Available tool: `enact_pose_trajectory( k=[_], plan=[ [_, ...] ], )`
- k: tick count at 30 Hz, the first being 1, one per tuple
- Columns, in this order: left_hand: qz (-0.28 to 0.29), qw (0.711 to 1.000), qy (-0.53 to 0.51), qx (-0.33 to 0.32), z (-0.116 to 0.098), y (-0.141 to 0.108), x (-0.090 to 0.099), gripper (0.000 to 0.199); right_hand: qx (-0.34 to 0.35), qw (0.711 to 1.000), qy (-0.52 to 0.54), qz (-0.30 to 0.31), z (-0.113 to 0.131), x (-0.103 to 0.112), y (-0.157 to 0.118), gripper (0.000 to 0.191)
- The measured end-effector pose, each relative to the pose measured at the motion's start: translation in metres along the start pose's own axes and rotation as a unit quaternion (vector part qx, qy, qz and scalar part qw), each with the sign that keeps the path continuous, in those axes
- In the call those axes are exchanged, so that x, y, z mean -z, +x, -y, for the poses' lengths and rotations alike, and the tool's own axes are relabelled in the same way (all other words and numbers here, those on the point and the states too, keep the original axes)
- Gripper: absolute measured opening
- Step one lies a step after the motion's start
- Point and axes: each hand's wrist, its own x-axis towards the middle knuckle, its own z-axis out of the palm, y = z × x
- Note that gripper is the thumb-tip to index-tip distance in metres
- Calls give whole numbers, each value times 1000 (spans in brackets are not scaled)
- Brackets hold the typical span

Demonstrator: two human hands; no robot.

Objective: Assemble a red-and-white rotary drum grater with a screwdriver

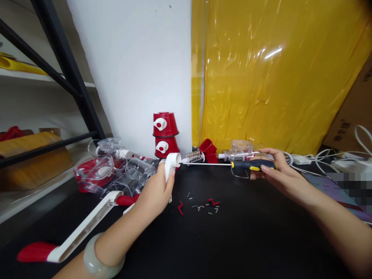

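My left hand [155,190] is wrapped round a white plastic crank handle [172,161], its round end pointing up and to the right. In my right hand [277,170] is a screwdriver [252,165] with a black and yellow grip, held level. The tip of its long shaft meets the handle's round end; whether it sits inside a hole there I cannot tell. Below, on the black table, lie several small metal pins [200,208] and two bent red plastic pieces [214,202]. Another white crank handle with a red grip [84,228] lies left of my left forearm.
Two stacked red bases [166,137] stand at the back. Clear plastic housings [130,174] crowd the left side. Metal grater drums [194,157] and a red pusher [208,149] lie along the back. White cables [322,159] and a blurred flat item [334,193] are at right.
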Motion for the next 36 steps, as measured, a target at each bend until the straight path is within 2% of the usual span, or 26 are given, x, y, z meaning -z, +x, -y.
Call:
enact_pose_trajectory(
  k=[4, 7, 10, 12, 14, 19, 21, 24, 27, 30, 33, 36],
  plan=[
    [7, 1000, 3, -1, 2, 0, -2, 29, 24, 993, -109, 35, 3, 5, -2, 28],
    [11, 1000, 14, -5, 1, -1, -3, 27, -9, 990, -137, 31, 4, 3, 0, 37],
    [12, 1000, 21, -5, -1, -1, -3, 27, -47, 994, -99, 8, 3, -2, 2, 39],
    [9, 1000, 14, -2, -1, -1, -2, 27, -41, 999, -26, -5, 3, -4, 2, 35],
    [8, 1000, 6, 1, 0, 0, -1, 28, -22, 999, 23, -6, 3, -4, 1, 41],
    [22, 1000, 1, 8, 1, 0, -2, 29, 28, 997, -66, 10, 8, 0, -1, 33],
    [27, 1000, -3, 5, 0, -1, -3, 31, 5, 996, -94, -2, 9, -1, -1, 37],
    [26, 1000, 1, -7, -3, -2, -4, 32, -77, 991, -108, -13, 7, -5, 1, 47],
    [14, 1000, 19, -7, -3, -2, -3, 29, -120, 992, -31, -16, 2, -6, 3, 40],
    [18, 1000, 16, 5, -2, -1, -3, 27, -61, 998, 25, 6, 0, -3, 2, 44],
    [31, 999, 3, 11, -1, 0, -3, 28, 8, 999, -47, 21, 5, 0, 0, 39],
    [36, 999, -1, 9, -1, -1, -4, 30, -4, 994, -110, 14, 9, 0, -1, 35]
  ],
)
